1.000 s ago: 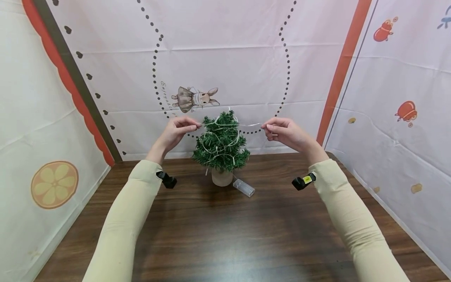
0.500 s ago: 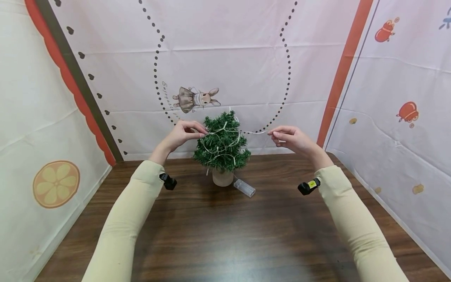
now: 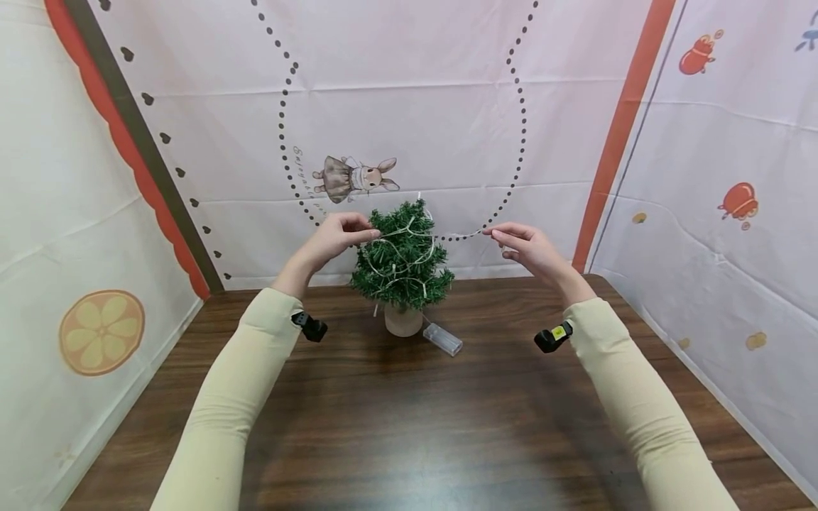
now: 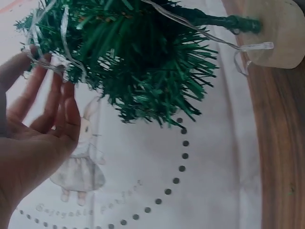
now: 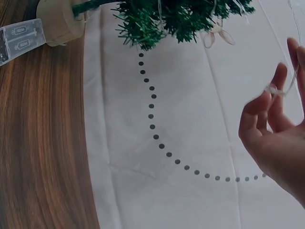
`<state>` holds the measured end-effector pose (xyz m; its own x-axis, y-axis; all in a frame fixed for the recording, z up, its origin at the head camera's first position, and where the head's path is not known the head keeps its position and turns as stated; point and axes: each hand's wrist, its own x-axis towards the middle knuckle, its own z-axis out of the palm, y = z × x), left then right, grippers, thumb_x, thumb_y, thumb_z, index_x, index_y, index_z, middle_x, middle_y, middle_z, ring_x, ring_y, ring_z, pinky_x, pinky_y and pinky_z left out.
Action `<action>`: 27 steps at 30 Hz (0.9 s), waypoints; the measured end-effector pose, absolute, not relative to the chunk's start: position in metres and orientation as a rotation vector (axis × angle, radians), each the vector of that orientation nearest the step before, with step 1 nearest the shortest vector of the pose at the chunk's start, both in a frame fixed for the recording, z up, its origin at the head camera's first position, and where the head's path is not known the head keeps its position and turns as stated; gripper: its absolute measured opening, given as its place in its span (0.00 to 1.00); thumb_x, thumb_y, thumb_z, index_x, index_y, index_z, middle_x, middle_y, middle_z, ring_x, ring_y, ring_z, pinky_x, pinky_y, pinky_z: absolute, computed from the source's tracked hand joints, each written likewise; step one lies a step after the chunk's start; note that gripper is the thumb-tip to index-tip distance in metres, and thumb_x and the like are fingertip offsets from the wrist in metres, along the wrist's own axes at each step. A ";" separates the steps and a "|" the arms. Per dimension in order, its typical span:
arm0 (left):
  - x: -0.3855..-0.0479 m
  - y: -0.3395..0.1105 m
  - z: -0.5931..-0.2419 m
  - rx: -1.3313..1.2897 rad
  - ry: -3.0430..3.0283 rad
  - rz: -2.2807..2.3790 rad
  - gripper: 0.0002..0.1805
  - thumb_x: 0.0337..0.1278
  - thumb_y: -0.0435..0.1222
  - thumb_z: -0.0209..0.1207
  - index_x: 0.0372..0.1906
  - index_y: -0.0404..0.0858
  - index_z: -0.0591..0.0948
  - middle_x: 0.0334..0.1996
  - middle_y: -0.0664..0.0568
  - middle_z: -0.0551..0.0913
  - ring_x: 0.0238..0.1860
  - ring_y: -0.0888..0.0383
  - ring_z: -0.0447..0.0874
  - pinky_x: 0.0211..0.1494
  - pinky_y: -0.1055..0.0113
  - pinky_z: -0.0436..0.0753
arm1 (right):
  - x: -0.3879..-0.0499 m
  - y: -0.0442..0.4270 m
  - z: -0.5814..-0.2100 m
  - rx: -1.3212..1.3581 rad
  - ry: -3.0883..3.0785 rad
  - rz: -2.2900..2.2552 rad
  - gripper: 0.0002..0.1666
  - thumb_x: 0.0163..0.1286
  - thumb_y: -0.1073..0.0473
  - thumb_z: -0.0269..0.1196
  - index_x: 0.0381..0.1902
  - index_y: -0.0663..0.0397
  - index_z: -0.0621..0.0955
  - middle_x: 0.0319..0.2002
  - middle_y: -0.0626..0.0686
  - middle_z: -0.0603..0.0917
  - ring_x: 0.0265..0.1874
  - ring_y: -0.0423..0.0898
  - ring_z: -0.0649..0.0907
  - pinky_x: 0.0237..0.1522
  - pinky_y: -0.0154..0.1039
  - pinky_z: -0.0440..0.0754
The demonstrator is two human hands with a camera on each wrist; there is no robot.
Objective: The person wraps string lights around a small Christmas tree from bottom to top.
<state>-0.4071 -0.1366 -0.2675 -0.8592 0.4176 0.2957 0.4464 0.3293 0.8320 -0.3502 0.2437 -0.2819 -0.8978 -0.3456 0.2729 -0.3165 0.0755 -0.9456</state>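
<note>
A small green artificial Christmas tree (image 3: 402, 259) stands upright in a pale round pot (image 3: 402, 323). Clear string lights (image 4: 176, 17) wind around its branches. At the tree's upper left, my left hand (image 3: 334, 240) pinches the light wire between thumb and fingers, close against the needles. My right hand (image 3: 533, 252), out to the right of the tree, pinches the loose end of the wire, and that stretch spans the gap to the branches. In the right wrist view, part of the wire (image 5: 297, 71) loops at my fingers. The wire behind the tree is hidden.
A clear battery box (image 3: 442, 339) lies on the brown wooden table (image 3: 409, 426), right of the pot and joined to the wire. Printed cloth (image 3: 409, 128) hangs behind the tree, with more cloth along both sides.
My left hand has shifted right, closer to the tree, still pinching the wire. My right hand went outward and down, then came slightly back up and left. The tree and battery box stay in place.
</note>
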 end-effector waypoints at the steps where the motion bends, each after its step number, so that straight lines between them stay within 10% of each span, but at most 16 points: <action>1: -0.407 -0.136 -0.267 -0.796 -2.561 -1.582 0.17 0.56 0.48 0.64 0.42 0.39 0.81 0.35 0.49 0.80 0.38 0.50 0.75 0.40 0.62 0.74 | -0.351 0.242 -0.283 -0.698 2.313 -1.997 0.11 0.71 0.53 0.57 0.47 0.44 0.82 0.51 0.40 0.78 0.47 0.38 0.71 0.42 0.31 0.75; 11: -0.401 -0.126 -0.249 -0.648 -2.498 -1.510 0.30 0.54 0.54 0.63 0.56 0.41 0.75 0.50 0.48 0.79 0.50 0.53 0.76 0.53 0.58 0.76 | -0.354 0.227 -0.282 -0.657 2.424 -1.984 0.14 0.73 0.57 0.55 0.52 0.53 0.80 0.49 0.39 0.79 0.47 0.37 0.72 0.45 0.34 0.74; 17: -0.399 -0.112 -0.245 -0.625 -2.372 -1.510 0.16 0.56 0.45 0.65 0.44 0.39 0.84 0.38 0.51 0.85 0.39 0.51 0.81 0.41 0.66 0.80 | -0.362 0.219 -0.284 -0.702 2.508 -1.967 0.20 0.72 0.59 0.56 0.56 0.67 0.76 0.52 0.53 0.79 0.40 0.37 0.72 0.38 0.31 0.76; 27: -0.394 -0.106 -0.247 -0.576 -2.269 -1.569 0.10 0.54 0.38 0.66 0.39 0.36 0.86 0.34 0.47 0.87 0.30 0.60 0.82 0.38 0.65 0.83 | -0.369 0.210 -0.291 -0.786 2.535 -1.867 0.21 0.73 0.58 0.54 0.58 0.66 0.75 0.47 0.47 0.81 0.39 0.37 0.76 0.42 0.30 0.81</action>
